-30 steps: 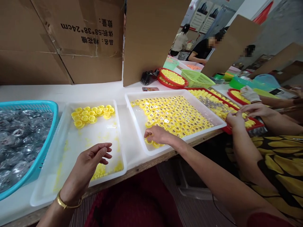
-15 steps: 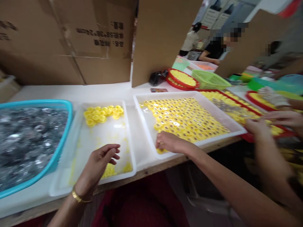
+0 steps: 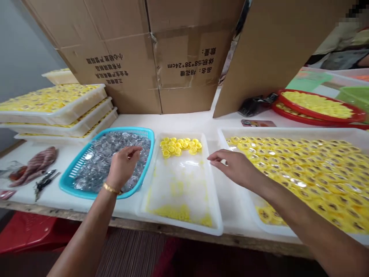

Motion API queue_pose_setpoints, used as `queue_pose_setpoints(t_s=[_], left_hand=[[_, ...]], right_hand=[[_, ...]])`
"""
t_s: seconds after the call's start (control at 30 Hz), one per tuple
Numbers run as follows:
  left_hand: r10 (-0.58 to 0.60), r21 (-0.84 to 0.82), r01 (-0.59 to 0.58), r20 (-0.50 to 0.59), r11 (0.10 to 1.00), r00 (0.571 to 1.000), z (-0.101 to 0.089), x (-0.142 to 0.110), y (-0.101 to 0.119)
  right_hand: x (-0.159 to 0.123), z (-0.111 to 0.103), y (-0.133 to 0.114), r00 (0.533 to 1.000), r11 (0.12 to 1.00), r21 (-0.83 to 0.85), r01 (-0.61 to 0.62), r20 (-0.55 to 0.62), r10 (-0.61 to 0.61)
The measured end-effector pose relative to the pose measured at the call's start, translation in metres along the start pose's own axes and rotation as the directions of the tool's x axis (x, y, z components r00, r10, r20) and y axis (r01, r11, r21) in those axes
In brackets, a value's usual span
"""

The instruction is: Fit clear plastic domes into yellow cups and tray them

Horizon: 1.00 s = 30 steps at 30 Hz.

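White tabletop (image 3: 184,121), wooden front edge, backed by upright cardboard panels (image 3: 184,77) with printed characters upside down. At far left: stacked white trays (image 3: 83,102) of yellow pieces; before them, a striped cloth item (image 3: 40,163) and a dark metal tool (image 3: 44,182); below table height, a red plastic stool (image 3: 31,231). Next, one blue basket (image 3: 63,185), slotted sides, filled with clear glossy pieces (image 3: 96,161). Above its contents, the left hand (image 3: 123,165), gold bangle at the wrist, fingers curled toward the thumb; whether anything is pinched cannot be told. Centre: one shallow white tray (image 3: 184,192), yellow cups (image 3: 177,146) clustered at its far end, yellow residue toward the near end. At its right rim, the right hand (image 3: 230,165), thumb and forefinger slightly parted, nothing visible between them; contact with the rim unclear. Right: one larger white tray (image 3: 230,134), rows of yellow cups with dark-marked centres (image 3: 314,173). Behind it: black bag (image 3: 253,105), small printed card (image 3: 258,123), stacked red trays (image 3: 359,115) of yellow pieces.
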State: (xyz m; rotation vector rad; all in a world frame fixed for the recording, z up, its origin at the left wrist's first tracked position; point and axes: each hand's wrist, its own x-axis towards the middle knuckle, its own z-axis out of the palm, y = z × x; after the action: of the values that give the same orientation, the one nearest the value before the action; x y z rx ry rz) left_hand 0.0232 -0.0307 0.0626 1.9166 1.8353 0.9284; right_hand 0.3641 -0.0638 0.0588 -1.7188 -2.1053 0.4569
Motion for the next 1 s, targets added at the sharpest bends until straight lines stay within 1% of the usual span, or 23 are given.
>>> queue_pose_setpoints(t_s=[0.03,0.1,0.13,0.2,0.27,0.4,0.5,0.57,0.63,0.77,0.87,0.93,1.0], left_hand=[[-0.031,0.193,0.02,0.053,0.981,0.998,-0.006,0.009,-0.013],[-0.08,0.331,0.035,0.125,0.943,0.989,-0.012,0.02,-0.035],[-0.093,0.364,0.028,0.161,0.931,0.983,-0.012,0.023,-0.044],[-0.091,0.38,0.0,0.22,0.925,0.971,-0.006,0.024,-0.058],[-0.079,0.387,-0.03,0.262,0.921,0.962,0.005,0.023,-0.065],[-0.055,0.385,-0.061,0.283,0.921,0.958,0.02,0.023,-0.069],[-0.038,0.366,-0.071,0.281,0.928,0.959,0.022,0.024,-0.071],[-0.03,0.349,-0.065,0.26,0.935,0.965,0.02,0.024,-0.073],[-0.032,0.328,-0.042,0.215,0.944,0.976,0.017,0.024,-0.074],[-0.05,0.276,0.017,0.111,0.961,0.993,0.008,0.022,-0.07],[-0.031,0.165,0.029,0.011,0.986,0.999,0.002,0.013,-0.052],[-0.011,0.02,0.011,-0.031,1.0,0.999,0.003,0.001,-0.032],[0.01,-0.154,-0.007,0.018,0.988,1.0,0.01,-0.014,-0.009]], right_hand=[[0.016,0.013,-0.008,0.999,1.0,0.005,0.01,0.049,-0.01],[0.044,0.04,-0.021,0.989,0.999,-0.045,-0.016,0.147,0.023],[0.057,0.053,-0.026,0.982,0.996,-0.081,-0.038,0.18,0.052],[0.076,0.074,-0.034,0.972,0.986,-0.14,-0.085,0.205,0.113],[0.089,0.089,-0.039,0.968,0.978,-0.164,-0.132,0.193,0.163],[0.102,0.108,-0.045,0.957,0.955,-0.198,-0.221,0.144,0.251],[0.107,0.117,-0.045,0.956,0.944,-0.205,-0.258,0.09,0.28],[0.106,0.119,-0.044,0.961,0.947,-0.2,-0.251,0.063,0.268],[0.1,0.117,-0.043,0.971,0.957,-0.189,-0.221,0.048,0.234],[0.075,0.106,-0.044,0.99,0.98,-0.148,-0.13,0.039,0.137],[0.051,0.1,-0.048,0.995,0.991,-0.105,-0.08,0.051,0.085],[0.037,0.099,-0.051,0.995,0.997,-0.037,-0.068,0.063,0.071],[0.024,0.101,-0.053,0.994,0.985,0.149,-0.089,0.08,0.078]])
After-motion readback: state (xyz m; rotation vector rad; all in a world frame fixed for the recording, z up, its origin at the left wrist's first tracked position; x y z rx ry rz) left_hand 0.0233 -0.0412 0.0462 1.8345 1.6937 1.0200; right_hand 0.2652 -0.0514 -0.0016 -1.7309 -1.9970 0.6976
